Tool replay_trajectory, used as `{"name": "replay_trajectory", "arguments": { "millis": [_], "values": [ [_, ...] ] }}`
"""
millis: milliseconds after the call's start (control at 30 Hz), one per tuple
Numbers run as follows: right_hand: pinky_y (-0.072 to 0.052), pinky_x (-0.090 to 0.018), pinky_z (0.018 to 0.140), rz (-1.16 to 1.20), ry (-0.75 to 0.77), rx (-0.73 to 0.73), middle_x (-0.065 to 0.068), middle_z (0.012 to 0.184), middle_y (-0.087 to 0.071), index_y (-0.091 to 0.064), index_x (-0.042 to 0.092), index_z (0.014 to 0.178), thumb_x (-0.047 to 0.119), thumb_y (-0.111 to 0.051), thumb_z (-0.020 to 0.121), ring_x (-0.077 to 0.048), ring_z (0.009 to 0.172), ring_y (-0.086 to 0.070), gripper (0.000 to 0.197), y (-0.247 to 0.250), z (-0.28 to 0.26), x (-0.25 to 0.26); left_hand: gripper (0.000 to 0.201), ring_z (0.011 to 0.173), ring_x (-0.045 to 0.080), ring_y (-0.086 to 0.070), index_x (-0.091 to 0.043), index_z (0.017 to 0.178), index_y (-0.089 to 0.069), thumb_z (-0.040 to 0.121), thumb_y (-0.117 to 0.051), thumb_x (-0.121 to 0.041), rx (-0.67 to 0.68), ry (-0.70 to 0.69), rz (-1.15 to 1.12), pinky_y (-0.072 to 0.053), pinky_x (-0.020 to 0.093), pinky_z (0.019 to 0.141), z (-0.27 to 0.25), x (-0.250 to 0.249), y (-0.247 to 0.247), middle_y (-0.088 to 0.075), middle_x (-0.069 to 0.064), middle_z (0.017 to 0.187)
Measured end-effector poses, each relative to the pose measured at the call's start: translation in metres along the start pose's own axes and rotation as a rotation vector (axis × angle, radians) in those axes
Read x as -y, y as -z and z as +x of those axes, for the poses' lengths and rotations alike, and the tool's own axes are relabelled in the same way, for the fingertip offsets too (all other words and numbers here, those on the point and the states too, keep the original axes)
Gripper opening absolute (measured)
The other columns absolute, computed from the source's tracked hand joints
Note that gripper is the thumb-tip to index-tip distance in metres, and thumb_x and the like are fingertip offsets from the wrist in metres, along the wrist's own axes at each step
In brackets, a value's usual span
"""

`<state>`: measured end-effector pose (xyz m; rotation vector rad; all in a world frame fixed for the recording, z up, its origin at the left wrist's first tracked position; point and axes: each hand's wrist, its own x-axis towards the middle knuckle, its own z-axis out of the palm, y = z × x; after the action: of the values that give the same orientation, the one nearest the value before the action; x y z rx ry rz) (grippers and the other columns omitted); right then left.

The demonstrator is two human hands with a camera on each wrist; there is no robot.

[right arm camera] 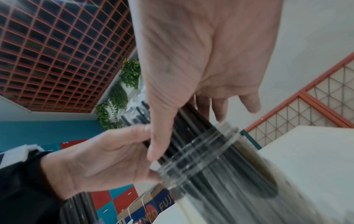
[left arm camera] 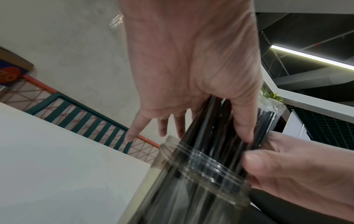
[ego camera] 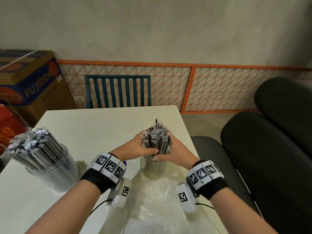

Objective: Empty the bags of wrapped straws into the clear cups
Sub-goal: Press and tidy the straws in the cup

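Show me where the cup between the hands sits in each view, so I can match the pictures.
Head: the cup stands right of centre on the table, under the straws both hands grip.
Left wrist: lower centre-right, its ribbed rim below the left hand.
Right wrist: lower centre-right, rim below the right hand.
Shared landmark: the orange lattice panel.
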<state>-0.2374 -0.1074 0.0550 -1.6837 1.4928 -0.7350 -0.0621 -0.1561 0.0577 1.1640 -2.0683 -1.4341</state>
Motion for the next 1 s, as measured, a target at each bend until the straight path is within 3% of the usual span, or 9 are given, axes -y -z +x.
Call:
{"name": "replay_trajectory", "arguments": {
  "millis": [133, 233, 400, 500, 633, 700, 833, 933, 1000],
  "values": [
    [-0.042, -0.023, 0.096, -0.029, -0.032, -0.122, -0.001, 0.126, -0.059, -0.039, 0.015, 0.137, 0.021, -0.074, 0.078, -0.014, 0.116, -0.055, 0.069, -0.006, 0.003, 0.003, 0.066, 0.122, 0.013, -0.051, -0.02, 0.138, -0.037, 0.08, -0.068, -0.031, -0.005, -0.003, -0.002, -0.041, 0.032, 0.105, 0.001, -0.007, -0.004, -0.056, -0.003, 0.129],
    [-0.04, -0.021, 0.093, -0.061, -0.029, -0.139, -0.006, 0.126, -0.061, -0.049, 0.012, 0.13, 0.016, -0.069, 0.083, -0.017, 0.116, -0.056, 0.052, 0.009, 0.006, 0.012, 0.048, 0.114, 0.01, -0.051, -0.017, 0.135, -0.041, 0.09, -0.058, -0.014, -0.03, -0.007, -0.01, -0.042, 0.014, 0.092, 0.003, -0.015, 0.003, -0.055, -0.007, 0.118],
    [-0.039, -0.024, 0.088, -0.231, -0.001, -0.015, -0.004, 0.122, -0.061, -0.052, 0.014, 0.125, 0.02, -0.081, 0.069, -0.018, 0.113, -0.054, 0.063, 0.019, 0.012, 0.013, 0.055, 0.111, 0.011, -0.058, -0.024, 0.124, -0.05, 0.076, -0.074, -0.009, 0.063, -0.018, 0.01, -0.044, 0.026, 0.098, 0.003, -0.021, 0.016, -0.063, -0.003, 0.117],
    [-0.039, -0.023, 0.088, -0.265, -0.028, 0.034, -0.004, 0.124, -0.059, -0.047, 0.014, 0.129, 0.022, -0.083, 0.067, -0.019, 0.115, -0.053, 0.073, 0.013, 0.011, 0.008, 0.058, 0.106, 0.0, -0.056, -0.03, 0.117, -0.048, 0.072, -0.078, -0.009, 0.112, -0.02, 0.011, -0.044, 0.019, 0.096, 0.003, -0.023, 0.011, -0.062, -0.01, 0.112],
    [-0.036, -0.018, 0.085, -0.157, -0.054, 0.0, -0.001, 0.124, -0.06, -0.046, 0.016, 0.13, 0.021, -0.081, 0.07, -0.013, 0.112, -0.053, 0.069, 0.009, 0.006, 0.007, 0.061, 0.115, 0.005, -0.052, -0.019, 0.14, -0.031, 0.087, -0.059, -0.007, 0.07, -0.002, -0.007, -0.041, 0.006, 0.089, -0.001, -0.014, -0.001, -0.054, -0.006, 0.124],
    [-0.037, -0.02, 0.09, -0.114, -0.068, -0.019, -0.002, 0.128, -0.059, -0.043, 0.016, 0.132, 0.021, -0.08, 0.072, -0.016, 0.118, -0.053, 0.071, 0.007, 0.005, 0.006, 0.074, 0.129, 0.013, -0.042, -0.022, 0.147, -0.017, 0.086, -0.057, -0.015, 0.021, 0.015, -0.028, -0.037, 0.014, 0.096, -0.003, -0.008, -0.006, -0.044, -0.002, 0.137],
    [-0.039, -0.023, 0.096, -0.057, -0.084, -0.027, -0.005, 0.13, -0.058, -0.041, 0.014, 0.134, 0.017, -0.076, 0.075, -0.019, 0.121, -0.053, 0.068, 0.006, 0.006, 0.002, 0.097, 0.134, 0.005, -0.024, -0.037, 0.147, 0.001, 0.079, -0.068, -0.03, -0.015, 0.053, -0.003, -0.018, 0.03, 0.114, -0.011, 0.002, -0.01, -0.025, -0.013, 0.144],
    [-0.039, -0.024, 0.095, -0.049, -0.088, 0.01, -0.006, 0.128, -0.059, -0.041, 0.014, 0.133, 0.011, -0.073, 0.077, -0.019, 0.119, -0.054, 0.064, 0.006, 0.007, 0.001, 0.106, 0.142, 0.016, -0.018, -0.036, 0.146, 0.001, 0.072, -0.074, -0.043, -0.009, 0.104, 0.23, -0.003, 0.054, 0.117, -0.017, 0.001, -0.011, -0.022, -0.009, 0.152],
    [-0.04, -0.026, 0.097, -0.052, -0.09, 0.042, -0.005, 0.127, -0.059, -0.04, 0.015, 0.133, 0.009, -0.072, 0.078, -0.019, 0.119, -0.054, 0.065, 0.006, 0.008, 0.001, 0.109, 0.143, 0.018, -0.014, -0.03, 0.147, -0.003, 0.069, -0.077, -0.045, -0.009, 0.13, 0.319, 0.007, 0.054, 0.116, -0.018, -0.003, -0.011, -0.02, -0.004, 0.153]
  ]
}}
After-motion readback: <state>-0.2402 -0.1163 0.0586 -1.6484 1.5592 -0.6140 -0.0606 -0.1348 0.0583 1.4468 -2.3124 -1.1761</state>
